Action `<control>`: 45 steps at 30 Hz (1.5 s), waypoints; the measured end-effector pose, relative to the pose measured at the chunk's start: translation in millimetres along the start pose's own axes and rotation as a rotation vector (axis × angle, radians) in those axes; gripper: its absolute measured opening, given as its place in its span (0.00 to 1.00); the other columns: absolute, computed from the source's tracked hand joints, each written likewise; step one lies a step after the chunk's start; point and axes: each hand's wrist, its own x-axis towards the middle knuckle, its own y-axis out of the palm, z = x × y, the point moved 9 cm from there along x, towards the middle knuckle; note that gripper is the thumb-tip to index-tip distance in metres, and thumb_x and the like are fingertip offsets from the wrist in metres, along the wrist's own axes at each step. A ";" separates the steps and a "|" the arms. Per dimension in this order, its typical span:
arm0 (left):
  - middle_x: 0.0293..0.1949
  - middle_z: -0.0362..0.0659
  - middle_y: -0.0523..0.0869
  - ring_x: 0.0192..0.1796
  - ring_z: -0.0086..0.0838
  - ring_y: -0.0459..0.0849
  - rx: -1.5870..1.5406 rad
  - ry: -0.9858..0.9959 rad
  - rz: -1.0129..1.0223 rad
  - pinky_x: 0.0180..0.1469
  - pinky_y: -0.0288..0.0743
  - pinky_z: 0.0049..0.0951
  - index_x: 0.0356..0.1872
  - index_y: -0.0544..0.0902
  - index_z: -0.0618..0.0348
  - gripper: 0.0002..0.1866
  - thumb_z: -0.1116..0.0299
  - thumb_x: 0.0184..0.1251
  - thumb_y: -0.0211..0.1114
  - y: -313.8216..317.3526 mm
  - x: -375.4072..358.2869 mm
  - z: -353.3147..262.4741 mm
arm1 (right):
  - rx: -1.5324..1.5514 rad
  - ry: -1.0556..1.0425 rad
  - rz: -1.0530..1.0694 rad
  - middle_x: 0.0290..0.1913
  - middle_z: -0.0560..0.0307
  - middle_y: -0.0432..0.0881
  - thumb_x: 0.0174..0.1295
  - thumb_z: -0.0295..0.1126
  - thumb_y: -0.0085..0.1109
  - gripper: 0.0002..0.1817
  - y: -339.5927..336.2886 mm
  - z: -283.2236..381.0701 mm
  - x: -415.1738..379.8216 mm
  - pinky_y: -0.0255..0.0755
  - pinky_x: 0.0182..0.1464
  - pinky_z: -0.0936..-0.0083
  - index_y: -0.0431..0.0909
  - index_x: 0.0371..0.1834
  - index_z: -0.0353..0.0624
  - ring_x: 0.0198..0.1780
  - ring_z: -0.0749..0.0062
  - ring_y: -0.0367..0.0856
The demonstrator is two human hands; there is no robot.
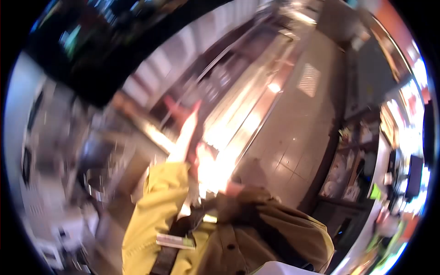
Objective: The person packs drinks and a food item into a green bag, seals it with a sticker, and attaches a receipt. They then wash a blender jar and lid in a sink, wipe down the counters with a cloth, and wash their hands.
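My left hand point(186, 127) reaches out from a yellow sleeve point(158, 197) over the counter edge. Its fingers look stretched and apart, though motion blurs them, and I make out nothing in them. Beyond the fingertips stand blurred clear pieces that look like glasses point(220, 77). A strongly lit long surface point(238, 107) runs beside this hand, washed out by glare. Of my right hand point(233, 188), only a smeared patch shows at the end of the shaded sleeve, close to the glare. Its fingers cannot be made out.
A tiled floor point(293, 156) runs along the right of the lit counter, with a pale grid-like patch point(309, 80) on it. Shelves point(341, 169) with blurred pale items line the right side. Metal equipment point(94, 178) stands at left. A strap with a tag point(175, 241) crosses my jacket.
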 end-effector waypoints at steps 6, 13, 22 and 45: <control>0.50 0.47 0.71 0.51 0.35 0.72 -0.218 -0.028 0.260 0.54 0.65 0.30 0.52 0.70 0.63 0.23 0.73 0.53 0.62 -109.1 -111.0 53.1 | -0.084 -0.142 0.254 0.53 0.39 0.69 0.59 0.28 0.44 0.19 98.2 10.8 -1.4 0.61 0.56 0.67 0.66 0.54 0.36 0.56 0.51 0.68; 0.40 0.44 0.79 0.42 0.28 0.78 -0.142 -0.319 -0.102 0.43 0.72 0.22 0.39 0.78 0.63 0.10 0.78 0.56 0.57 -334.3 -170.0 174.7 | 0.101 -0.021 0.333 0.41 0.37 0.76 0.58 0.28 0.46 0.15 178.3 56.3 37.1 0.68 0.47 0.64 0.71 0.47 0.35 0.47 0.46 0.75; 0.31 0.39 0.79 0.36 0.20 0.75 -0.341 -0.592 -0.185 0.40 0.68 0.19 0.38 0.78 0.63 0.08 0.72 0.60 0.55 -485.5 -212.7 259.3 | -0.401 -0.325 0.292 0.41 0.46 0.78 0.56 0.27 0.49 0.13 278.0 67.8 59.6 0.69 0.46 0.63 0.73 0.45 0.39 0.44 0.49 0.75; 0.32 0.38 0.79 0.36 0.19 0.76 -0.441 -0.862 -0.536 0.40 0.69 0.19 0.37 0.77 0.63 0.06 0.73 0.63 0.54 -523.1 -253.7 335.5 | -0.573 -0.700 0.566 0.52 0.46 0.72 0.49 0.36 0.51 0.25 592.0 144.1 186.0 0.64 0.54 0.61 0.69 0.53 0.43 0.56 0.52 0.67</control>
